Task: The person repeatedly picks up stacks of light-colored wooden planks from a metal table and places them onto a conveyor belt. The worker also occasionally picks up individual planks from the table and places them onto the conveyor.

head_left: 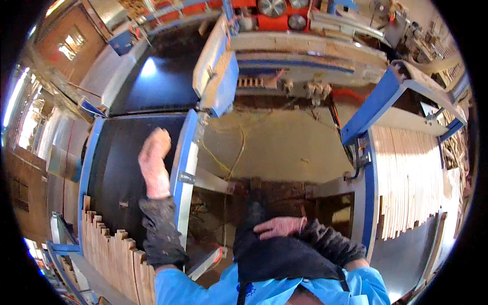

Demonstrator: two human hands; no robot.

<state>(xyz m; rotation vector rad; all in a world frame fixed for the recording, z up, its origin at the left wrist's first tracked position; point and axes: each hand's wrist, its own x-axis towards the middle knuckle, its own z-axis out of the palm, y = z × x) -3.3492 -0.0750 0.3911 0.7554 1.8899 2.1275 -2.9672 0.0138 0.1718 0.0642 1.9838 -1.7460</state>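
Note:
My left hand [154, 165], in a pinkish work glove, is over the black conveyor belt [122, 162] on the left. Nothing shows in it; its fingers are foreshortened and slightly blurred, so their pose is unclear. Nearer to me on that belt, narrow wooden strips [114, 254] lie side by side with uneven ends. My right hand [280, 227], gloved alike, lies flat on my dark apron [284, 256] with fingers stretched out and nothing held. Dark sleeve covers reach over both forearms. A wide row of pale wooden strips [406, 173] rests on the right-hand table.
A blue-edged frame rail [185, 168] runs along the left belt. A blue arched bracket [376, 107] rises over the right strips. Ahead, machine beams [305, 46] cross between both sides, with a yellow cable [236, 152] hanging below. Round discs [272, 6] sit on red machinery beyond.

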